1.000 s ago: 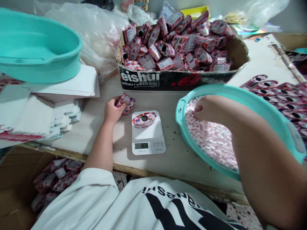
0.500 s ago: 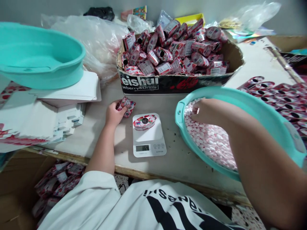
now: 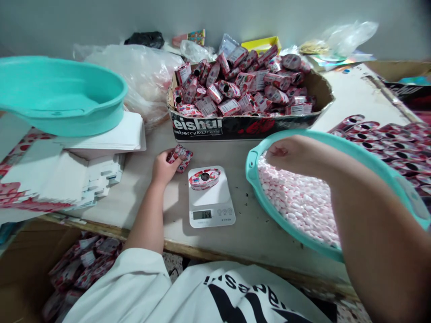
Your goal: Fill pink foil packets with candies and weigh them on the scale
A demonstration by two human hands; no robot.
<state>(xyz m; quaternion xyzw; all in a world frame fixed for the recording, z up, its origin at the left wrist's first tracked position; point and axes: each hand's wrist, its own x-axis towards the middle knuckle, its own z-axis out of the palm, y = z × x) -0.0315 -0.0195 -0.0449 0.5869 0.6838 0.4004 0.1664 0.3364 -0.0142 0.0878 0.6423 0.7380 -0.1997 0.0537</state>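
My left hand (image 3: pixel 164 168) rests on the table with its fingers closed round a small red and pink packet (image 3: pixel 181 156), just left of a white kitchen scale (image 3: pixel 210 199). On the scale's plate lies an oval red box (image 3: pixel 204 178) with a round hole in its top. My right hand (image 3: pixel 292 154) hovers over the left part of a teal basin (image 3: pixel 370 157) filled with small pink and white candies (image 3: pixel 296 199). Its fingers are pinched together; what they hold is too small to make out.
A cardboard box (image 3: pixel 242 124) heaped with red packets stands behind the scale. A second teal basin (image 3: pixel 60 98) sits on stacked flat white cartons (image 3: pixel 60 175) at left. Rows of oval boxes (image 3: pixel 397 143) lie at right. A carton of packets (image 3: pixel 81 264) is under the table.
My right hand has lifted out of the candies and now hovers above them with pinched fingers. The camera tilted up a little. My left hand has stayed on the packet.
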